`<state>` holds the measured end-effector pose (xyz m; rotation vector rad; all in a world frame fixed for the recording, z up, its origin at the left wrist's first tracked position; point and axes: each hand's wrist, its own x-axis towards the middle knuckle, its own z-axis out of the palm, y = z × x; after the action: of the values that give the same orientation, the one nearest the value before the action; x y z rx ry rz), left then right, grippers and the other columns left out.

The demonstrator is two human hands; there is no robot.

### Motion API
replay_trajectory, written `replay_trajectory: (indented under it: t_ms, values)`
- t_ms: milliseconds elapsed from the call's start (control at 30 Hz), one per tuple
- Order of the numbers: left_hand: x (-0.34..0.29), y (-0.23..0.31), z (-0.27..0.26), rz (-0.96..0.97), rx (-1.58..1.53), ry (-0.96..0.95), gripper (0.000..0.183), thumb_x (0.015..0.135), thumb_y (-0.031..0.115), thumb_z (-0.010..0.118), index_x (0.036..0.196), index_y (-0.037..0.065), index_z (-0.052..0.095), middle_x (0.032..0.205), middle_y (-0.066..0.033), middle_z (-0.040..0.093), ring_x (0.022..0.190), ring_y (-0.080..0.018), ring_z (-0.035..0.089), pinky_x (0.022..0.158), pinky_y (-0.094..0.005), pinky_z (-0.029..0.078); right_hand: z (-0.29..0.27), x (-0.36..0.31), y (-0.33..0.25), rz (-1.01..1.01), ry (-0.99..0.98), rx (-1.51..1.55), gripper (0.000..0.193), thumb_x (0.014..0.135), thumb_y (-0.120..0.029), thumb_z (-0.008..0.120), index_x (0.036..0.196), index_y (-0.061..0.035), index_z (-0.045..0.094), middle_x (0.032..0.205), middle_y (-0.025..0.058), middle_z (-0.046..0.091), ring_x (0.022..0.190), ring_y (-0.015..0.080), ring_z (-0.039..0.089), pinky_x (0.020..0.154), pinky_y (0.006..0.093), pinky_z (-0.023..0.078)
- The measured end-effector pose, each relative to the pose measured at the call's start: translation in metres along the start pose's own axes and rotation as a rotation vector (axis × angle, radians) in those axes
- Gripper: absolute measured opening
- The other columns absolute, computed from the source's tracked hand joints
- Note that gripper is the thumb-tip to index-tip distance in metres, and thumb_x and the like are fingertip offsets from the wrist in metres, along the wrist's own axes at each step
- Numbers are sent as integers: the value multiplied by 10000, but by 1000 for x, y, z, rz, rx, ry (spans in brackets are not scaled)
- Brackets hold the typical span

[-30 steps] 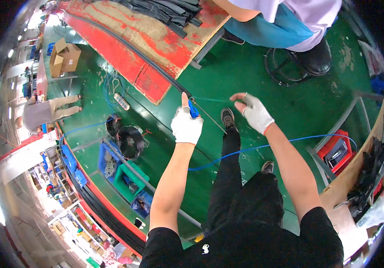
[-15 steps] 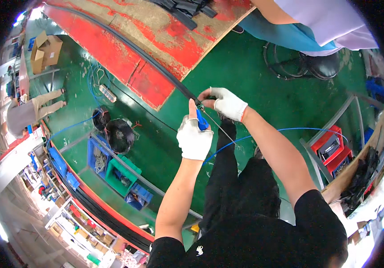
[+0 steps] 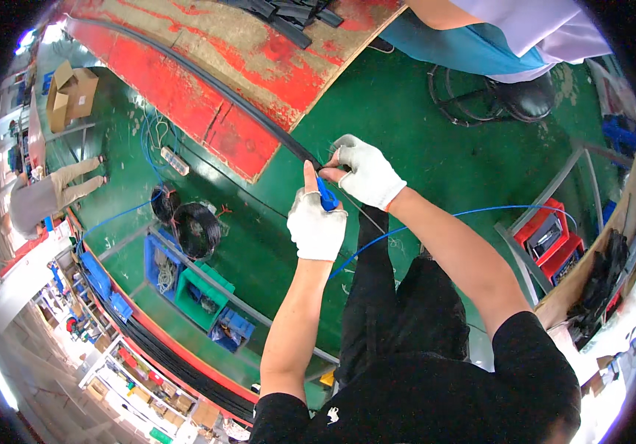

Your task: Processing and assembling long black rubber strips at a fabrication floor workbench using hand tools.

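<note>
My left hand [image 3: 316,228], in a white glove with bare fingertips, is closed around a small blue tool [image 3: 327,195]; its kind is mostly hidden by the palm. The index finger points up along the end of a long black cable or tube [image 3: 258,122]. My right hand [image 3: 369,176], gloved likewise, pinches at that same end with thumb and fingers; the exact spot is partly hidden. A thin wire-like strand [image 3: 366,219] slants down from between the hands. Behind my left wrist a blue hose [image 3: 473,212] curves off to the right.
The black length lies along a worn red table [image 3: 240,152] with black strips [image 3: 292,31] on top. A person [image 3: 503,29] is near a round stool [image 3: 525,100]. Crates [image 3: 203,296], cable coils [image 3: 198,229] and a power strip [image 3: 174,160] are left; a red case [image 3: 547,240] is right.
The view has shifted slightly. My right hand has turned a little and its fingers have drawn in at the black end. My left hand keeps its grip on the blue tool.
</note>
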<state>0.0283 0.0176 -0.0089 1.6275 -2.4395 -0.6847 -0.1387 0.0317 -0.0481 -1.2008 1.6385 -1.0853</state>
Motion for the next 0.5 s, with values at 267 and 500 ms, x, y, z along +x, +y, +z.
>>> replay_trajectory:
  t_ms: [267,500]
  values:
    - [1,2,0,-26,3,-21,1006,762,78,777,1661,157,332,991,-157,678,860,-362,703,782,-452,574,4,-1,2,-157,48,-156,178,907,-189,768,977,-43,693,1185,209,632,874,423,705,767,486,591]
    - [2,2,0,-43,46,-40,1008,768,91,775,1667,168,325,1008,-160,684,877,-367,707,802,-468,573,1,-25,29,-309,-138,-270,273,890,-233,793,1052,-58,660,1315,214,615,870,404,744,761,469,628]
